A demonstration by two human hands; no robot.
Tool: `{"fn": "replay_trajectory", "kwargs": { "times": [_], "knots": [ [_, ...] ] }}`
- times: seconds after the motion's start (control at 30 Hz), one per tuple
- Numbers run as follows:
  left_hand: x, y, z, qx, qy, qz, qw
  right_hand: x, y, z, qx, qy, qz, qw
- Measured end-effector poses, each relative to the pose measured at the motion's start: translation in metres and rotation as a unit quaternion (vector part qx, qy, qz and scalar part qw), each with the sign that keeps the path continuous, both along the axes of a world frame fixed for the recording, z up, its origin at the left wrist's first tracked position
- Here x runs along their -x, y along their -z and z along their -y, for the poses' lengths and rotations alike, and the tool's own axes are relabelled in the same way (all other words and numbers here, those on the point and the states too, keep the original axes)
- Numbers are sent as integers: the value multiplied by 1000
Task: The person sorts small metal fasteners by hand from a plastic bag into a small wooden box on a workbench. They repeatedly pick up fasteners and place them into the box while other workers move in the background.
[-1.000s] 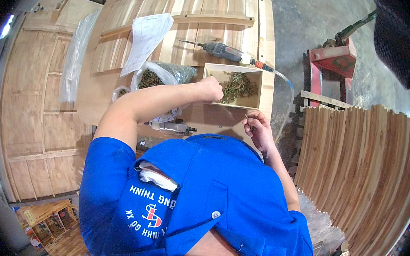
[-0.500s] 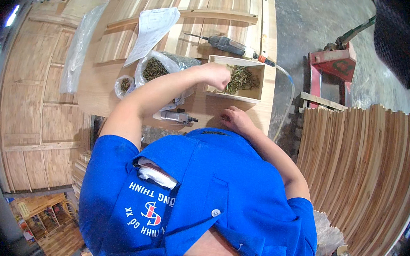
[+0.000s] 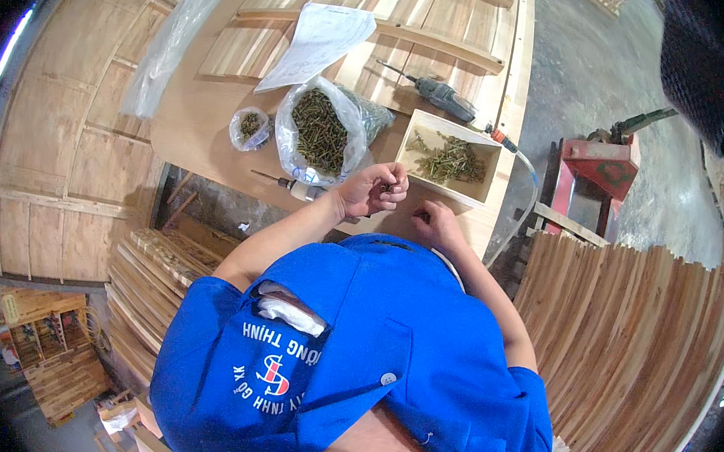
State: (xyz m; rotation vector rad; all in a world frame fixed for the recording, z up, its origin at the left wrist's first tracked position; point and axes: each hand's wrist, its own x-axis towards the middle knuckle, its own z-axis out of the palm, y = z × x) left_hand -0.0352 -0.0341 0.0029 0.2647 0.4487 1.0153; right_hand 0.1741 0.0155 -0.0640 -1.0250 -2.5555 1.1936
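A red pallet jack (image 3: pixel 598 165) stands near stacked wooden boards (image 3: pixel 616 348).

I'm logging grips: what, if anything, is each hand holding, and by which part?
The left hand seems to hold something small and dark; the gripped part is hidden. Whether the right hand holds anything cannot be told.

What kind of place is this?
Probably a woodworking shop: closely stacked wooden boards on the right, a hose-fed power driver, and small metal fasteners in an open box.
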Motion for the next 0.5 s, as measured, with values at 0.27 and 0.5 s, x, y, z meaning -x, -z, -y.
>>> {"fn": "replay_trajectory", "kwargs": {
  "times": [0.27,0.5],
  "knots": [
    [14,10,2,56,-55,29,997,33,-98,5,7,130,-206,970],
    [43,12,17,194,-61,-18,979,101,-107,23,-39,48,-141,988]
  ]
}}
